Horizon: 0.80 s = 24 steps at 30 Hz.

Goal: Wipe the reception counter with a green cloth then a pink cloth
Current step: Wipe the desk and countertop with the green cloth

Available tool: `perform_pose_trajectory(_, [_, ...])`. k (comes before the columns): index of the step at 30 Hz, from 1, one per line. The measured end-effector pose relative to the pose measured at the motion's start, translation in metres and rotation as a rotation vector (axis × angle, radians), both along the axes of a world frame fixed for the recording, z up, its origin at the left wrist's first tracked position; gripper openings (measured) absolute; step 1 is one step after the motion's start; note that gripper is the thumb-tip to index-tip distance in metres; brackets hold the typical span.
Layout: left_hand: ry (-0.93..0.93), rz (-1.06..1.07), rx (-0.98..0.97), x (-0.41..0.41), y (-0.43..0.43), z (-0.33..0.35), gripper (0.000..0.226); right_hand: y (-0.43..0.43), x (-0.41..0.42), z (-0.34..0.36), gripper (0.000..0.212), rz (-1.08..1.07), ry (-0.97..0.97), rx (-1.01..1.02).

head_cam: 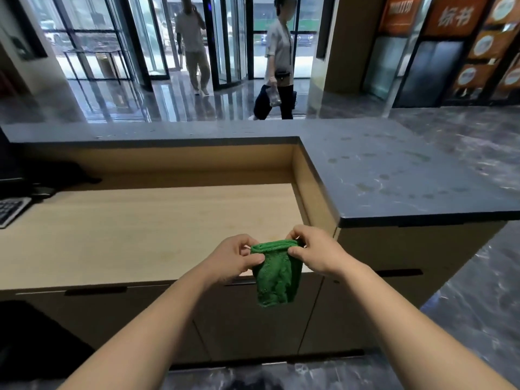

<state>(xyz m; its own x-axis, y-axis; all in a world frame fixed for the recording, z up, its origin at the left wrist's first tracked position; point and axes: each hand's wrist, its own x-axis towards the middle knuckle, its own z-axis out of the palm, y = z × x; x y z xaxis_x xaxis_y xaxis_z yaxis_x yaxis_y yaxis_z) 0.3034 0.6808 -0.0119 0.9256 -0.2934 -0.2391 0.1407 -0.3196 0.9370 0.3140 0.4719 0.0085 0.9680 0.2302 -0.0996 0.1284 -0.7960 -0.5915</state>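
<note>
Green cloth (277, 273) is hanging in the air between both hands, its top edge bunched into a roll and its loose body drooping below. It is touching neither surface. Left hand (235, 256) is pinching the left end of that rolled edge between thumb and curled fingers. The right hand (312, 250) is pinching the right end in the same manner. The two hands are sitting close together, with the rolled edge spanning the small gap between them.

Cloth and hands are hovering over the near right corner of the pale wooden surface (140, 229), just beside the raised dark stone surface (394, 175), whose top is showing faint smudges. Cabinet fronts (253, 327) beneath the wooden surface are standing closed — their contents are hidden. A keyboard (11, 211) is lying at the far left edge of the wooden surface.

Beyond the stone top, one person (194, 38) is walking by the glass doors (225, 38). Another person (280, 52) is crossing the glossy floor (168, 99), carrying a clear bag (274, 95) — its contents are too blurred to tell.
</note>
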Motion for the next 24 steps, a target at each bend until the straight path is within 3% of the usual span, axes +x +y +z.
perform_pose_trajectory(10, [0.06, -0.025, 0.035, 0.093, 0.089, -0.031, 0.006, 0.097, 0.093, -0.034, 0.008, -0.08, 0.091, -0.075])
perform_pose_trajectory(17, [0.008, 0.088, 0.03, 0.155, 0.112, -0.065, 0.008, 0.138, 0.149, -0.059, 0.012, -0.199, 0.039, -0.148])
perform_pose_trajectory(22, [0.076, 0.159, -0.093, 0.177, 0.121, -0.086, 0.037, 0.157, 0.174, -0.083, 0.026, -0.267, -0.092, -0.215])
perform_pose_trajectory(24, [0.035, 0.089, 0.082, 0.179, 0.132, -0.098, 0.051, 0.16, 0.174, -0.101, 0.043, -0.221, -0.171, -0.294])
